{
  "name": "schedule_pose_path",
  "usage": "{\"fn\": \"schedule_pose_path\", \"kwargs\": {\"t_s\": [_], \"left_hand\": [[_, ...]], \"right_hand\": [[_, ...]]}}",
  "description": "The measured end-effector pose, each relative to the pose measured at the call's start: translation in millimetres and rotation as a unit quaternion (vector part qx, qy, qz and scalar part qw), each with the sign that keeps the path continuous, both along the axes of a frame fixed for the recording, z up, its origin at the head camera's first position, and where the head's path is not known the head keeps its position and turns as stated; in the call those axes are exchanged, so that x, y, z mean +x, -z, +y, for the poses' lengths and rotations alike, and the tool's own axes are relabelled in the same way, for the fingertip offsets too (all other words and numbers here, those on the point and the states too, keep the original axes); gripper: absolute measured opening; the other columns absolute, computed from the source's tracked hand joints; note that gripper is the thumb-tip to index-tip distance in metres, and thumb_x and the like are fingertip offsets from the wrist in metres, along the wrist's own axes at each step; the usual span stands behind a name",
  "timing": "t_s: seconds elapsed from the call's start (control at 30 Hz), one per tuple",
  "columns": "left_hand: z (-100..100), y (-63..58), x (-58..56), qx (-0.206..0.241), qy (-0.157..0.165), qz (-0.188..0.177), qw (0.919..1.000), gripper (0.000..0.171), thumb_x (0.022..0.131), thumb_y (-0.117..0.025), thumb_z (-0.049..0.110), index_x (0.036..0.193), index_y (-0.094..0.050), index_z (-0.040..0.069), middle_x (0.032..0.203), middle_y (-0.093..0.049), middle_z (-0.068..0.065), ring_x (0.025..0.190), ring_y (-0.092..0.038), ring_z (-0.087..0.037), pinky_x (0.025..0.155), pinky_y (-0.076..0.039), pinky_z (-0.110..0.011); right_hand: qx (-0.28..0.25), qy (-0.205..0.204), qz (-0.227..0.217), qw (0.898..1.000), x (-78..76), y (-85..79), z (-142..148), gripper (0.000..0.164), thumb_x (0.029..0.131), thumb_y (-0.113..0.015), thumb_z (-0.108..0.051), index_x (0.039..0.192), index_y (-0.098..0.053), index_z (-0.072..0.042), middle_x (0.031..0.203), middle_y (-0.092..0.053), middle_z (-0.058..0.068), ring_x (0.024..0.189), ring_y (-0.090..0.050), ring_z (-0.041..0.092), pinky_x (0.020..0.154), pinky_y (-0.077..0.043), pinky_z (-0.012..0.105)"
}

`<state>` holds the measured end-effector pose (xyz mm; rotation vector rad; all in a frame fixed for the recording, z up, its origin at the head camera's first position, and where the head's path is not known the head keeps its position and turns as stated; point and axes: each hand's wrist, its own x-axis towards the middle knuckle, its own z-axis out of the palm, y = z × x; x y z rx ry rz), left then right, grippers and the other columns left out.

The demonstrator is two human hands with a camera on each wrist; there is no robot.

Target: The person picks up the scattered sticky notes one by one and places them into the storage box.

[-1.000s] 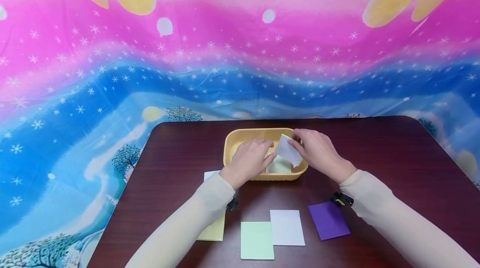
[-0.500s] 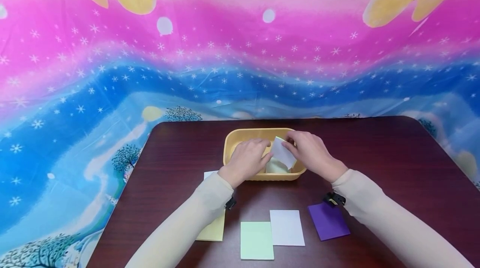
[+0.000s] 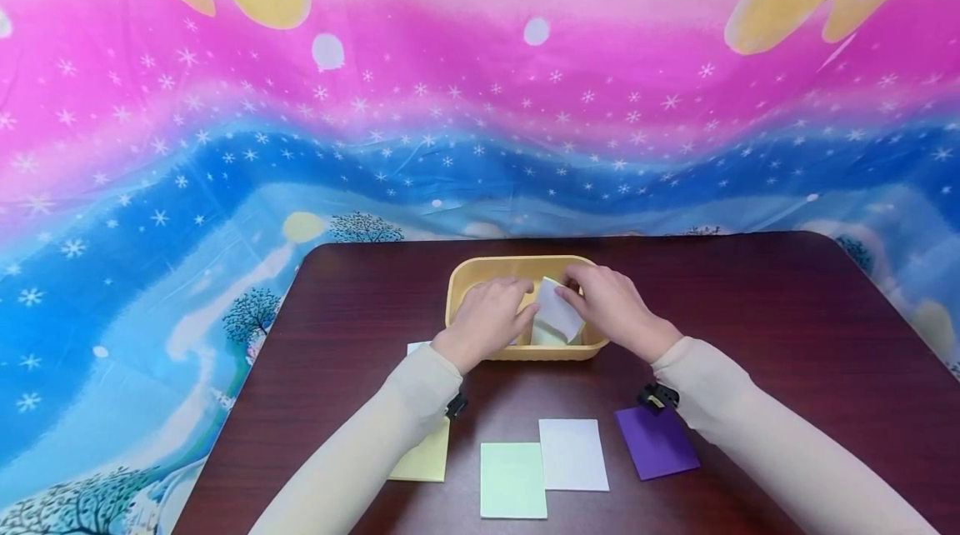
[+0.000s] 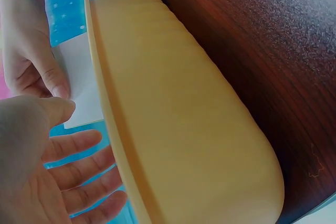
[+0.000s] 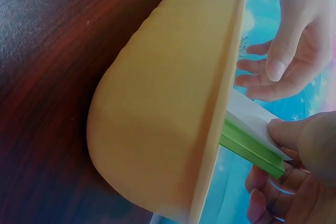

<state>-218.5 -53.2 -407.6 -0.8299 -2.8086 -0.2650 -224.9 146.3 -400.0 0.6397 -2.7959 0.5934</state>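
My right grip [image 3: 611, 302] is closed in a pinch on a white piece [image 3: 558, 312], thumb on its pale face, fingers beneath. The right-wrist view shows a thick green strip [image 5: 254, 153] under that face; I cannot tell whether both are one pad. I hold it by its edge, I judge, so most of it stays free to lean down inside the basket [image 3: 555, 353]. It tilts over a pale green piece [image 3: 546, 337] in the right-hand part, partly hiding it.

My left grip [image 3: 483, 318] holds nothing that I can see: fingers apart and gently bent over the basket's other end, thumb near the white piece, perhaps ready to steady it. Whether they touch, I cannot tell.

The basket looks like smooth, matt yellow plastic, its corners rounded and rim lipped. On the dark, wood-grained worktop [image 3: 757, 310], flat square-cornered pads lie within easy reach: yellow [image 3: 422, 456], partly under my sleeve [image 3: 360, 452]; green [image 3: 513, 481] beside white [image 3: 574, 455]; and purple [image 3: 657, 445], turned askew.
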Motion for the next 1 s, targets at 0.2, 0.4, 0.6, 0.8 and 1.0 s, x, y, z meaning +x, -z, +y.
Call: {"fn": "schedule_pose_path", "kwargs": {"t_s": [0.2, 0.4, 0.6, 0.8, 1.0], "left_hand": [[-1.4, 0.5, -0.5, 0.000, -0.002, -0.006, 1.0000, 0.039, 0.094, -0.049, 0.041, 0.117, -0.064, 0.014, 0.109, -0.066, -0.001, 0.094, -0.062, -0.017, 0.077, -0.050, -0.034], [-2.7, 2.9, -1.4, -0.002, -0.004, -0.012, 0.9999, 0.038, 0.094, -0.049, 0.042, 0.117, -0.063, 0.015, 0.107, -0.066, -0.001, 0.092, -0.062, -0.017, 0.075, -0.050, -0.035], [-5.2, 4.4, -2.7, -0.007, -0.005, -0.024, 0.9997, 0.038, 0.094, -0.049, 0.042, 0.117, -0.063, 0.014, 0.105, -0.066, -0.001, 0.089, -0.061, -0.017, 0.075, -0.050, -0.035], [-7.0, 6.2, -3.2, -0.010, -0.007, -0.029, 0.9995, 0.038, 0.094, -0.049, 0.041, 0.116, -0.064, 0.014, 0.104, -0.066, -0.002, 0.087, -0.061, -0.018, 0.071, -0.050, -0.035], [-8.7, 8.6, -4.0, -0.013, -0.010, -0.036, 0.9992, 0.040, 0.093, -0.050, 0.041, 0.116, -0.064, 0.012, 0.104, -0.066, -0.003, 0.087, -0.061, -0.018, 0.071, -0.051, -0.035]], "right_hand": [[0.001, -0.004, -0.015, 1.000, -0.2, 2.6, -3.8, 0.013, 0.088, -0.063, -0.026, 0.087, -0.067, -0.014, 0.075, -0.063, -0.004, 0.058, -0.051, 0.009, 0.048, -0.042, 0.029], [0.000, -0.004, -0.027, 1.000, -0.4, 5.5, -7.6, 0.012, 0.088, -0.062, -0.026, 0.086, -0.066, -0.015, 0.075, -0.062, -0.005, 0.060, -0.051, 0.009, 0.047, -0.042, 0.028], [0.001, -0.007, -0.024, 1.000, -1.6, 9.1, -10.5, 0.011, 0.088, -0.063, -0.025, 0.085, -0.067, -0.016, 0.073, -0.061, -0.007, 0.060, -0.050, 0.010, 0.048, -0.041, 0.029], [0.001, -0.010, -0.033, 0.999, -1.6, 11.5, -13.9, 0.010, 0.088, -0.064, -0.025, 0.083, -0.066, -0.016, 0.072, -0.061, -0.008, 0.061, -0.050, 0.010, 0.048, -0.041, 0.029], [0.001, -0.018, -0.033, 0.999, -2.3, 13.3, -15.9, 0.009, 0.086, -0.065, -0.024, 0.080, -0.065, -0.017, 0.071, -0.061, -0.008, 0.058, -0.050, 0.009, 0.048, -0.041, 0.029]]}}
